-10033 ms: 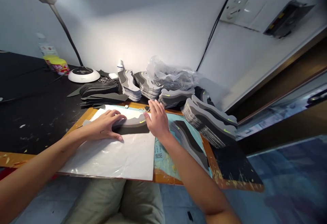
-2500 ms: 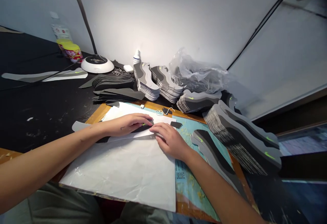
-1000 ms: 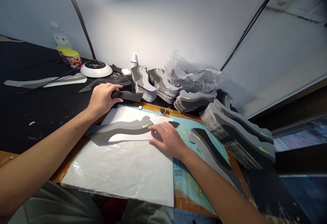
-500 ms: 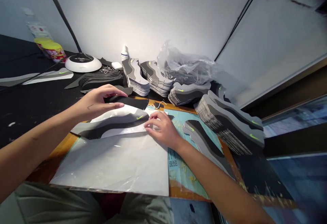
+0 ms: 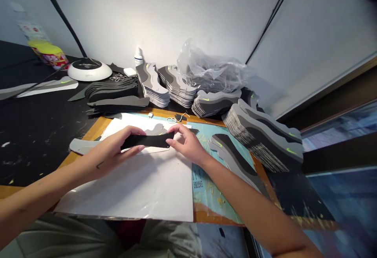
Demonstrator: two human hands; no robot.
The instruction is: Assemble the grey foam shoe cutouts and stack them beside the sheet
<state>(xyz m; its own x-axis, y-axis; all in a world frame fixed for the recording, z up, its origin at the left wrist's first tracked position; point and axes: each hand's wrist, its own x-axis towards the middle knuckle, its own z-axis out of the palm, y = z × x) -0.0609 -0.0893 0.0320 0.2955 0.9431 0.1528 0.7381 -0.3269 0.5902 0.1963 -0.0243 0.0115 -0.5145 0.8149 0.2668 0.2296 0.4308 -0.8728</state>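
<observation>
A dark, gently curved shoe upper piece (image 5: 149,141) is held up between my two hands. My left hand (image 5: 116,148) pinches its left part, thumb below and fingers above. My right hand (image 5: 190,147) grips its right end between thumb and fingers. Beneath it a grey layered shoe panel (image 5: 81,146) with a yellow-green swoosh lies on the white sheet (image 5: 129,195); the held piece and my left hand hide much of that panel. Right of my right hand, more grey and black panels (image 5: 235,160) rest on the blue covering (image 5: 203,207).
Behind lie a pile of dark pieces (image 5: 118,101), stacks of grey panels (image 5: 154,89) and a clear plastic bag (image 5: 212,69). A larger panel stack (image 5: 265,140) stands at the right. A white lamp base (image 5: 90,71) and a looped string (image 5: 171,120) are also there.
The dark piece, which lay at the back of the sheet, is now lifted nearer me between both hands. My left hand has come down and right onto it; my right hand has closed on its end.
</observation>
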